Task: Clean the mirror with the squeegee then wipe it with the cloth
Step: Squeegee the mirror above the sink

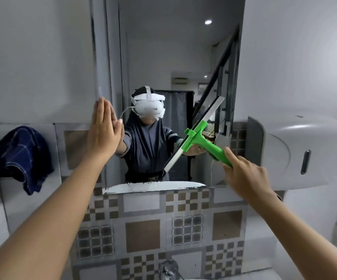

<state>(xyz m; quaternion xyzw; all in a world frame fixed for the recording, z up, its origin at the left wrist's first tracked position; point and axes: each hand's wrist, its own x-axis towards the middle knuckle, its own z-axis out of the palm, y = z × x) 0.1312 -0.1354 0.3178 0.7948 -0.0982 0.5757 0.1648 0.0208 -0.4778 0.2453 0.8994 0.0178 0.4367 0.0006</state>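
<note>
Head view: the left hand (103, 130) lies flat, fingers straight and together, palm pressed on the left edge of the mirror (173, 57). Right hand (246, 174) has its grip closed round the green squeegee (200, 136) handle, blade slanted against the glass, lower right. Dark blue checked cloth (18, 156) hangs crumpled on the tiled ledge (70, 126), well left of the mirror. Grey dispenser (305, 150) sits at right.
</note>
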